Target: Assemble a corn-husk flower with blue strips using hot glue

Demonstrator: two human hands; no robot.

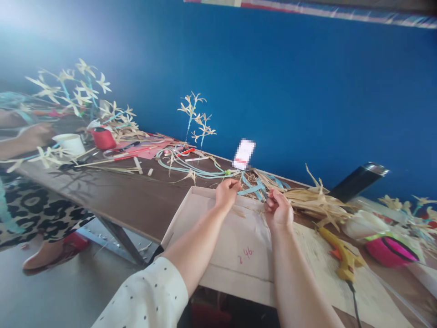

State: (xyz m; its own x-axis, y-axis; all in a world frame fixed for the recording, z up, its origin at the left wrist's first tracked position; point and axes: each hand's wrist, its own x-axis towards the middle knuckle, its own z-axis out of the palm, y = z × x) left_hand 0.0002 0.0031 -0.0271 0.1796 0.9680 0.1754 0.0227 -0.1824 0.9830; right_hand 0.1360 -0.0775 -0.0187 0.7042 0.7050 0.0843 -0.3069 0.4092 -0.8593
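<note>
Both of my hands are above the far edge of a shallow cardboard box lid (218, 228). My left hand (226, 193) is closed, thumb and fingers pinched together; anything between them is too small to make out. To its right, my right hand (280, 210) has its fingers curled round something thin and dark that I cannot identify. Pale blue strips (251, 189) lie crossed just beyond the hands. A bundle of dry straw-coloured husks (316, 200) lies right of my right hand.
A yellow glue gun (346, 262) rests on paper at right, near a black flask (358, 182) and a pink pouch (391, 250). A phone (244, 154) leans at the wall. Husk flowers (193, 109) stand behind. At left, another person's hand (37, 135) is near a white cup (70, 144).
</note>
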